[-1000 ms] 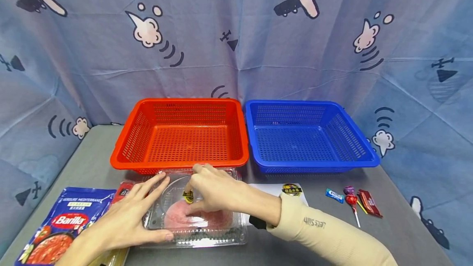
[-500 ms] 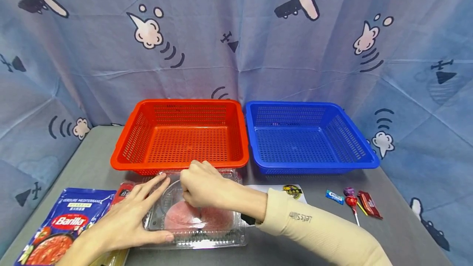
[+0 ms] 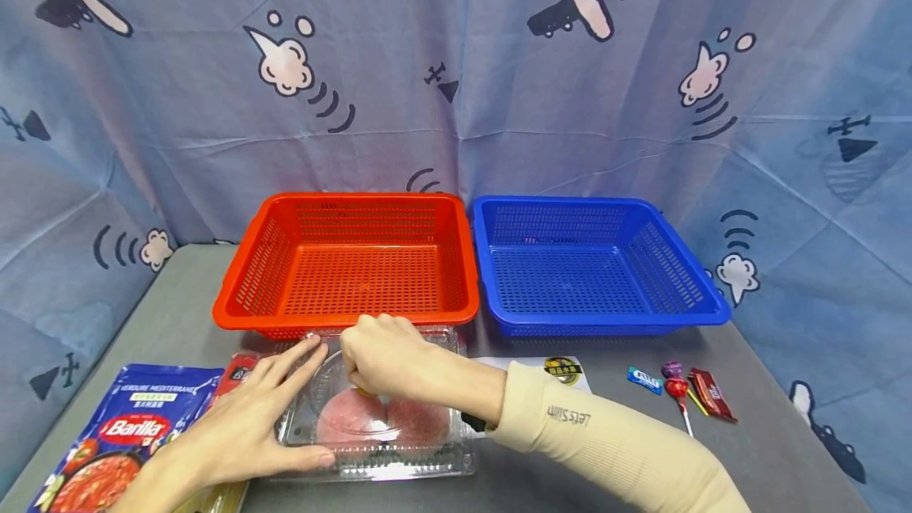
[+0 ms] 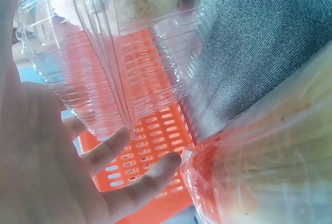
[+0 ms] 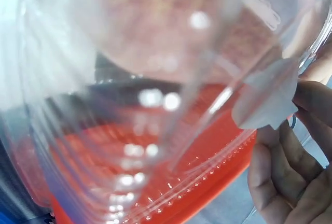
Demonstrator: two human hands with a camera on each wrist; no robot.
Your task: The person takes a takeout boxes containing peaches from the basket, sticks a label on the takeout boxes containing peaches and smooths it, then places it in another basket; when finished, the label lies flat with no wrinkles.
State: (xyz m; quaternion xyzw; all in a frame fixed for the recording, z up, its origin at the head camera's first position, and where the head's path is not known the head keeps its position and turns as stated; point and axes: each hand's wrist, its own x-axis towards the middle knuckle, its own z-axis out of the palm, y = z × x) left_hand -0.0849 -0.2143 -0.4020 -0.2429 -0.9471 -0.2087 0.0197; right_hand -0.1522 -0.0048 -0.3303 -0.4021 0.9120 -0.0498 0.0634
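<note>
A clear plastic clamshell box [image 3: 374, 410] holding pinkish round fruit lies on the grey worktop [image 3: 178, 315], just in front of the red basket [image 3: 349, 260], which serves as the landmark here. The left hand [image 3: 242, 426] lies flat on the box's left side, fingers straight and spread, thumb along its near edge; its grip is loose and closes on nothing. The right hand [image 3: 385, 359] sits on the lid close to the red basket's front rim, fingers curled; the right wrist view shows the fingertips [image 5: 306, 99] pinching a pale sticker [image 5: 267, 102] on the lid. The sleeve [image 3: 613, 450] on that arm reads "Let's Slim".

Left of the box, well in front of the red basket's left corner, lies a blue pouch [image 3: 114, 434] marked "Barilla" and "Verdure Mediterranee". A blue basket [image 3: 591, 264] touches the red basket's right side. In front of the blue one are a white card [image 3: 541, 370] with a round black-and-yellow badge, a small blue sweet [image 3: 644, 378], a lollipop [image 3: 677, 390] and a red wrapper [image 3: 712, 393]; their print is too small to read.
</note>
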